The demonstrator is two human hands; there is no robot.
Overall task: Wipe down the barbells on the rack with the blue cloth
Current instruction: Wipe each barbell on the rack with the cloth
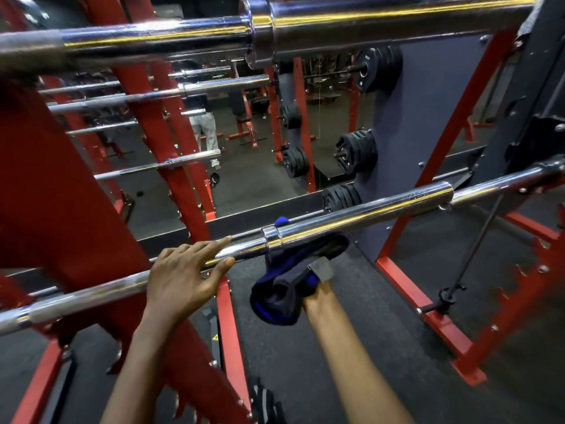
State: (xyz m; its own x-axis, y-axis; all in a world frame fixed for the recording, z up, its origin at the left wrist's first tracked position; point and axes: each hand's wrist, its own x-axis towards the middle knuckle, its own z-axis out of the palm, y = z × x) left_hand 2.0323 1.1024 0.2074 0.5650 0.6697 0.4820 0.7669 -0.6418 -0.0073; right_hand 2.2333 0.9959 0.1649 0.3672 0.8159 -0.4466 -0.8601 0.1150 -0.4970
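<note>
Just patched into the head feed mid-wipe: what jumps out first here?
The chrome barbell crossing the middle grabs the eye, with the left hand resting on its shaft and the right hand wrapping the blue cloth around it from below, just past the collar. A second, thicker barbell fills the top of the view, close to the camera. The red rack frames everything at left.

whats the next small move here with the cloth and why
Probably slide the blue cloth outward along the sleeve of the lower barbell. The right hand holds the cloth wrapped under the bar just past the collar, while the left hand rests on the shaft and steadies it, so the long chrome sleeve to the right looks like the stretch next in line.
</note>
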